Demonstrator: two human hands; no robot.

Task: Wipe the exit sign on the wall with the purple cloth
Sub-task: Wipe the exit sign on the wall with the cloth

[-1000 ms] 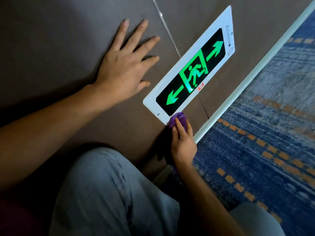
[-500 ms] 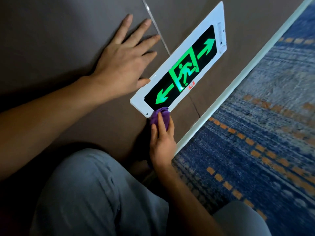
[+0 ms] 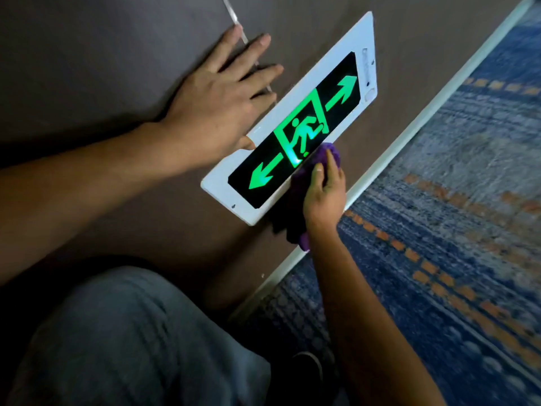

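Observation:
The exit sign (image 3: 339, 92) is a white-framed black panel with lit green arrows and a running figure, fixed low on the brown wall. My right hand (image 3: 323, 194) presses the bunched purple cloth (image 3: 319, 158) against the sign's lower edge, just below the running figure. Part of the cloth hangs down under my wrist. My left hand (image 3: 216, 112) lies flat on the wall with fingers spread, its thumb touching the sign's upper edge.
A pale skirting strip (image 3: 409, 136) runs along the foot of the wall. Blue carpet with orange dashes (image 3: 453, 244) covers the floor on the right. My knee in grey trousers (image 3: 131, 341) fills the lower left. A thin metal seam (image 3: 234, 16) crosses the wall.
My right hand has slid the cloth along the sign's lower edge, from the corner by the left arrow to under the running figure. The left hand stays flat on the wall.

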